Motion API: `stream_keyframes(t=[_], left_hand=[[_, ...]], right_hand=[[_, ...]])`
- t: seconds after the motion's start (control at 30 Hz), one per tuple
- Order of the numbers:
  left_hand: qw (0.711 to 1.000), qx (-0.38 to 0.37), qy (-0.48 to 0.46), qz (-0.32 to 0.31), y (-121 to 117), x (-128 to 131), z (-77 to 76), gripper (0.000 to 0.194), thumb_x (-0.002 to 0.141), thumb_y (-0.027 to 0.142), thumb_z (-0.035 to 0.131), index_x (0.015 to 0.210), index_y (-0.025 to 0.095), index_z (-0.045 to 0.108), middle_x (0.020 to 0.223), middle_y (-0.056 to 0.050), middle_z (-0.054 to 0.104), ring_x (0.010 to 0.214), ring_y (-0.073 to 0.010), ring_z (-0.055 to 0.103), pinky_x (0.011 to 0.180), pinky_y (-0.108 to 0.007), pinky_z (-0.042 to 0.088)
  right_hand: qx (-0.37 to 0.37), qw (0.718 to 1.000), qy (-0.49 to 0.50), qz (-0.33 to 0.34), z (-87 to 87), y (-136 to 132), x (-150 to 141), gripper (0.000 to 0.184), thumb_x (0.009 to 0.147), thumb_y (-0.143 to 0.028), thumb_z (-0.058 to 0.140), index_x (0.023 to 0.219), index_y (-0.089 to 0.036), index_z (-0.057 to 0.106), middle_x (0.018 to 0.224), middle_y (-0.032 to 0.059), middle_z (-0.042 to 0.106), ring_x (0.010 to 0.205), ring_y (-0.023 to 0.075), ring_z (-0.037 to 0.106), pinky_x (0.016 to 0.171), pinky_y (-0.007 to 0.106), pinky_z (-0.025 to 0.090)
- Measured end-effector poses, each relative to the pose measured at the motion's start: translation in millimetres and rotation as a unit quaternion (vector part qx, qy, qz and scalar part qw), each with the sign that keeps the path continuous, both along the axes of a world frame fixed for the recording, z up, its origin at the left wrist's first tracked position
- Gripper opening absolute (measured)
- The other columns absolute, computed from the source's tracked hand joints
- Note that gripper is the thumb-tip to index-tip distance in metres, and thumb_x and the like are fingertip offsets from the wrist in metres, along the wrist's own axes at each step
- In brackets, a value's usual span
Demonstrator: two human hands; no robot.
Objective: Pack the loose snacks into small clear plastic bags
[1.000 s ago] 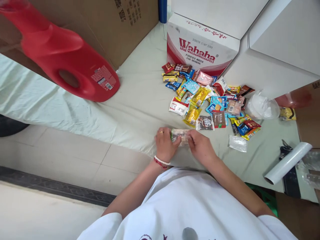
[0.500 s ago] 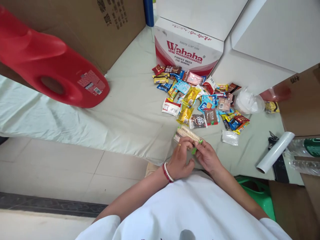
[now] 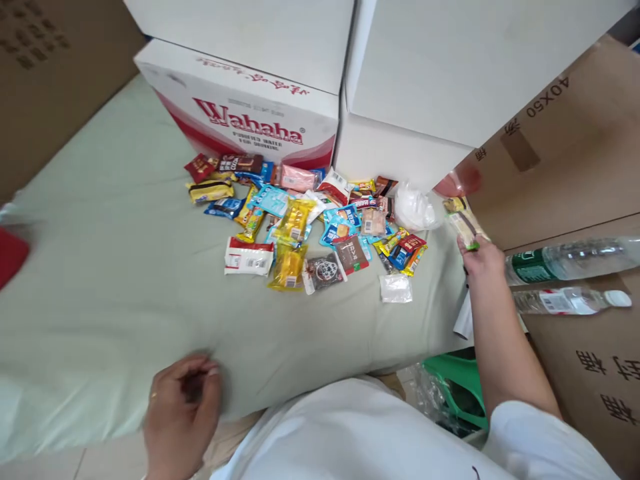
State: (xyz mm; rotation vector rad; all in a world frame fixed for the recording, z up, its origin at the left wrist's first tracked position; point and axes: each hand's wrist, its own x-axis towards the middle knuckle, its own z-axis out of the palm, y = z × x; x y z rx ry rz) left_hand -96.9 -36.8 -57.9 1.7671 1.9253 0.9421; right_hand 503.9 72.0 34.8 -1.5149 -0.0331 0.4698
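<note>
- Clear-wrapped snack (image 3: 466,227) now sits near the table's (image 3: 320,333) right edge, end pinched by right hand's (image 3: 483,257) fingers.
- Left hand (image 3: 183,408) half-curled, seemingly empty.
- Loose pinch could let it slip toward the bottles (image 3: 537,265).

The left edge crops the blurred red container (image 3: 11,257). The right forearm (image 3: 503,333) hides part of the white roll (image 3: 463,316); print on the packet (image 3: 463,228) in the right hand (image 3: 483,259) is illegible. The right edge crops the larger bottle (image 3: 575,260).

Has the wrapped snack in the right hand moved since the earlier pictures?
Yes: against the Wahaha carton, the wrapped snack has moved far to the right.
</note>
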Motion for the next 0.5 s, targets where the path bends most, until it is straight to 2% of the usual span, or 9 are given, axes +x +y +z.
stream_keyframes(t=[0.07, 0.13, 0.23, 0.37, 0.5], left_hand=[[0.997, 0.027, 0.077, 0.004, 2.0, 1.4, -6.3, 0.024, 0.087, 0.04, 0.059, 0.098, 0.019, 0.065, 0.097, -0.009, 0.069, 0.083, -0.0227, 0.067, 0.073, -0.037, 0.057], [0.987, 0.078, 0.138, 0.001, 4.1, 8.4, -13.0, 0.017, 0.085, 0.036, 0.059, 0.091, 0.022, 0.067, 0.094, -0.006, 0.072, 0.084, -0.0233, 0.069, 0.07, -0.037, 0.056], [0.977, 0.132, 0.168, -0.011, 6.1, 17.3, -22.0, 0.009, 0.08, 0.029, 0.061, 0.086, 0.028, 0.069, 0.09, 0.0, 0.075, 0.082, -0.0229, 0.071, 0.068, -0.036, 0.056], [0.973, 0.149, 0.177, -0.011, 6.1, 19.5, -25.5, 0.011, 0.079, 0.026, 0.061, 0.084, 0.032, 0.068, 0.087, 0.002, 0.074, 0.08, -0.0252, 0.072, 0.065, -0.038, 0.056], [0.969, 0.156, 0.192, 0.003, 5.7, 21.2, -24.1, 0.013, 0.078, 0.024, 0.061, 0.084, 0.034, 0.067, 0.086, 0.003, 0.074, 0.08, -0.0266, 0.071, 0.063, -0.039, 0.054]], right_hand=[[-0.048, 0.998, 0.042, -0.012, -16.0, 28.6, 29.1, 0.022, 0.092, 0.001, 0.051, 0.102, -0.019, 0.056, 0.1, 0.0011, 0.07, 0.083, 0.0117, 0.071, 0.082, 0.035, 0.066], [-0.061, 0.997, 0.054, 0.002, -32.5, 55.7, 43.5, 0.025, 0.092, 0.002, 0.049, 0.104, -0.018, 0.058, 0.094, 0.0008, 0.069, 0.079, 0.012, 0.071, 0.081, 0.036, 0.066], [-0.072, 0.996, 0.052, 0.024, -49.5, 92.6, 57.3, 0.027, 0.093, 0.0, 0.053, 0.11, -0.019, 0.058, 0.089, -0.0015, 0.068, 0.076, 0.011, 0.071, 0.079, 0.033, 0.067], [-0.102, 0.994, 0.017, 0.043, -58.0, 133.6, 81.5, 0.026, 0.094, -0.003, 0.059, 0.115, -0.019, 0.057, 0.089, -0.0023, 0.068, 0.071, 0.009, 0.068, 0.069, 0.028, 0.065], [-0.146, 0.985, -0.044, 0.077, -60.8, 161.6, 99.1, 0.018, 0.097, -0.008, 0.056, 0.115, -0.012, 0.055, 0.096, 0.0006, 0.066, 0.068, 0.0056, 0.066, 0.066, 0.024, 0.059]])
